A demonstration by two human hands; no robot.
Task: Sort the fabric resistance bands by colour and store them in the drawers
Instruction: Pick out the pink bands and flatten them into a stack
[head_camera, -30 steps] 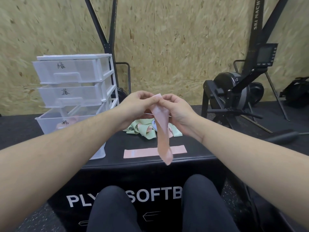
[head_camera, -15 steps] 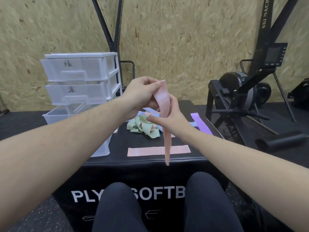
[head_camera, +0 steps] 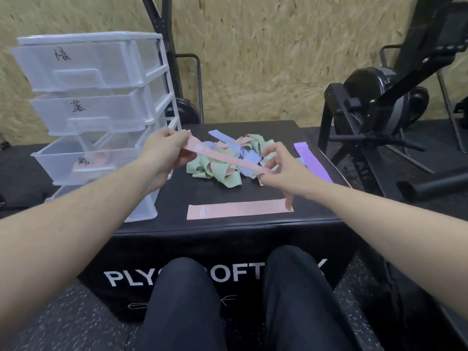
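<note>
Pink fabric band [head_camera: 222, 157] is stretched flat between both hands above the black box [head_camera: 228, 226], left hand [head_camera: 164, 148] and right hand [head_camera: 281, 165] each pinching an end. Far left, the drawer unit [head_camera: 96, 102] has its third drawer [head_camera: 83, 160] pulled out, something pink inside.

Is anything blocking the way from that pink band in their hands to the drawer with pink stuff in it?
Nothing visible does. Both the left hand and right hand hold the pink band stretched above the pile, and the third drawer already stands pulled out, its top open beside the left hand.
</note>
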